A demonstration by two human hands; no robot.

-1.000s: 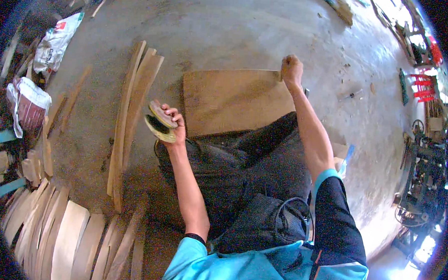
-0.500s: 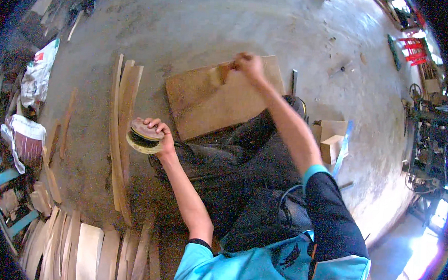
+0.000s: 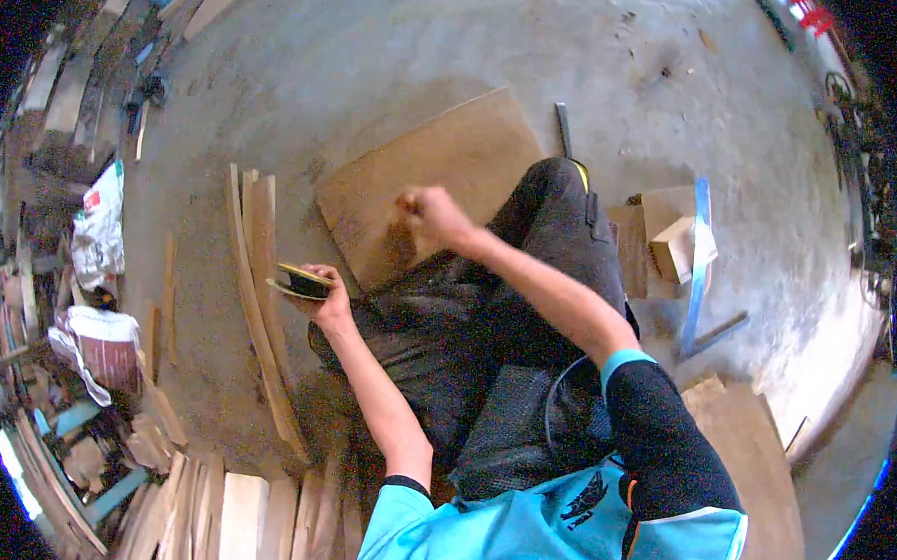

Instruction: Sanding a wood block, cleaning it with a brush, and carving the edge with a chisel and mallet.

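My left hand (image 3: 332, 300) is closed round a flat, round thing (image 3: 302, 283), dark in the middle with yellowish rims and seen nearly edge-on. It looks like a round tin or a stack of discs; I cannot tell which. My right hand (image 3: 437, 217), slightly blurred, is curled over a flat brown wooden board (image 3: 479, 146) lying on the floor in front of my bent legs. What its fingers hold, if anything, is hidden. Whether they touch the board I cannot tell. The board's near edge runs up to my dark trousers (image 3: 416, 329).
Long wooden strips (image 3: 254, 272) lie left of the board. A flat metal bar (image 3: 563, 130) rests by my right knee. To the right are wooden blocks (image 3: 673, 245) and a blue strip (image 3: 697, 271). Several planks (image 3: 243, 516) and a sack (image 3: 100, 230) line the left side.
My right hand has swept left and nearer across the board. The round thing in my left hand has tilted to nearly edge-on. The whole view has shifted and turned slightly.
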